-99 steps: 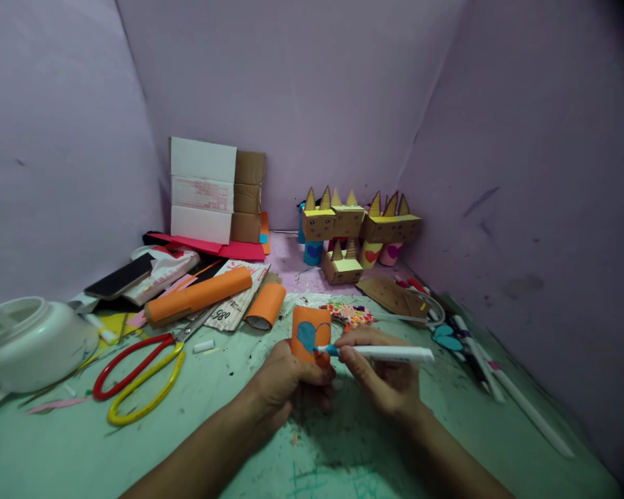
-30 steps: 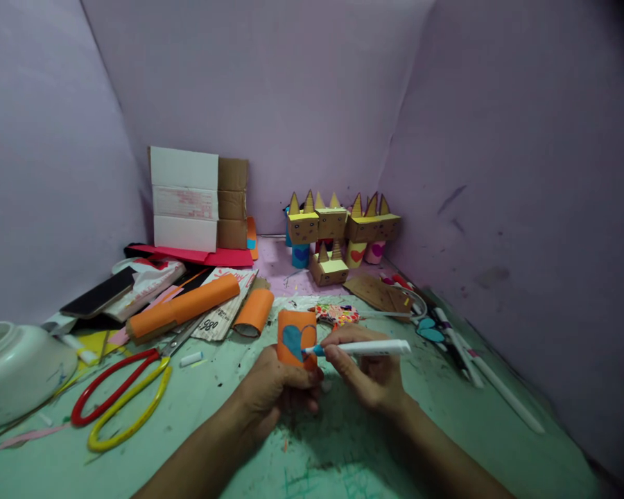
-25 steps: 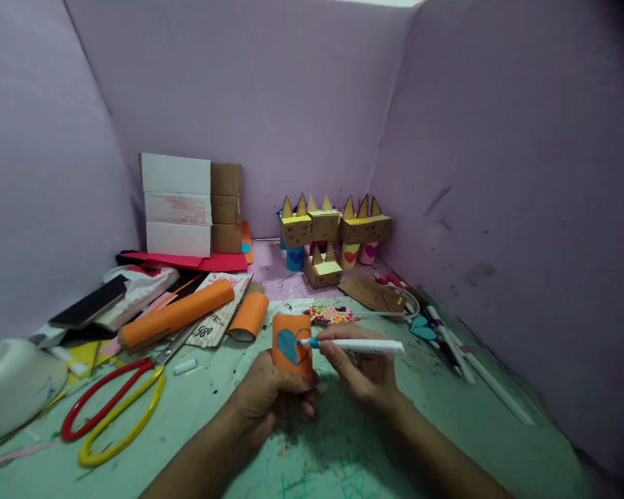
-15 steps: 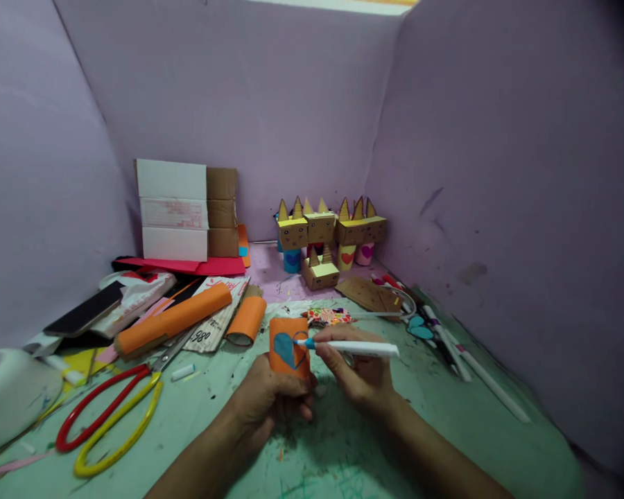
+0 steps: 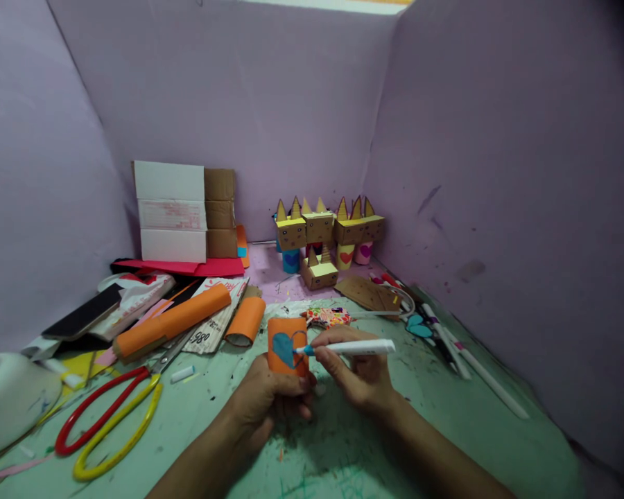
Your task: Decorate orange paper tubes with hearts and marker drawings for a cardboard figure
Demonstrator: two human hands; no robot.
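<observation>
Marker (image 5: 369, 347) lower now on heart (image 5: 282, 348), pinched in right grip (image 5: 358, 371), orange piece (image 5: 286, 326) pinched low in left grip (image 5: 270, 393)

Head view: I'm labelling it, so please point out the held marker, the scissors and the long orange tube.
Held marker (image 5: 368, 347): head view, on its white barrel.
Scissors (image 5: 154, 379): head view, on the yellow handle near the pivot.
Long orange tube (image 5: 172, 323): head view, mid-length on its side.
</observation>
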